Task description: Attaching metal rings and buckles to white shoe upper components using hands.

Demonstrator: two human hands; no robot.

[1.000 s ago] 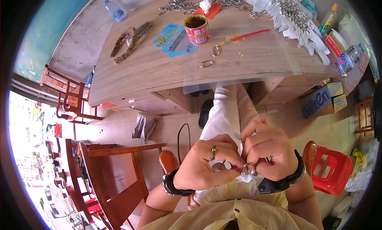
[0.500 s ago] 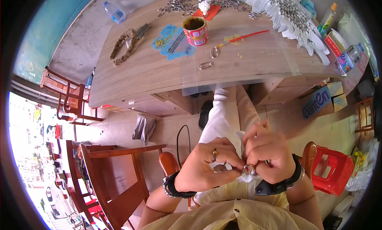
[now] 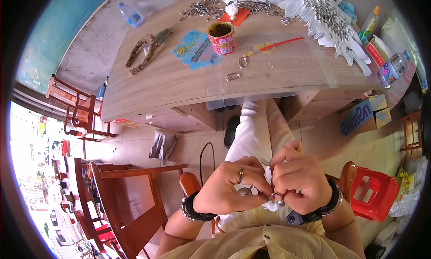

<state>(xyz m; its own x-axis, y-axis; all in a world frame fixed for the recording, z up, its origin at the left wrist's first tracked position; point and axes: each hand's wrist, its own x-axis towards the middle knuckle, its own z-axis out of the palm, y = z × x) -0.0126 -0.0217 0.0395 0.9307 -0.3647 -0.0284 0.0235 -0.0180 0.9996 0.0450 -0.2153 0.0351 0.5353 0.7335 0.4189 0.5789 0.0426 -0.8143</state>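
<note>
Above my lap, my left hand [image 3: 235, 187] and my right hand [image 3: 301, 180] are close together, fingers bent and pinching. Between their fingertips a small shiny metal ring [image 3: 275, 198] is held with a white piece of cloth [image 3: 271, 207] around it. More metal shows inside the curl of my left fingers, partly hidden. Two oval metal rings lie on the table: one ring [image 3: 232, 77] nearer the edge, another ring [image 3: 243, 62] by the tip of a red-handled brush [image 3: 283, 43].
On the table [image 3: 170, 88] stand a red tin [image 3: 222, 43] of brownish paste and a water bottle [image 3: 130, 15]. A blue sheet [image 3: 196, 50], a braided brown loop [image 3: 147, 57], loose metal rings [image 3: 204, 8] and white cloth pieces with rings [image 3: 330, 23] lie there. Chairs [image 3: 134, 209] and a red stool [image 3: 373, 191] flank me.
Both hands have shifted slightly left, still together around the ring and white cloth. The ring has tilted a little between the fingertips. The table things stay as they were.
</note>
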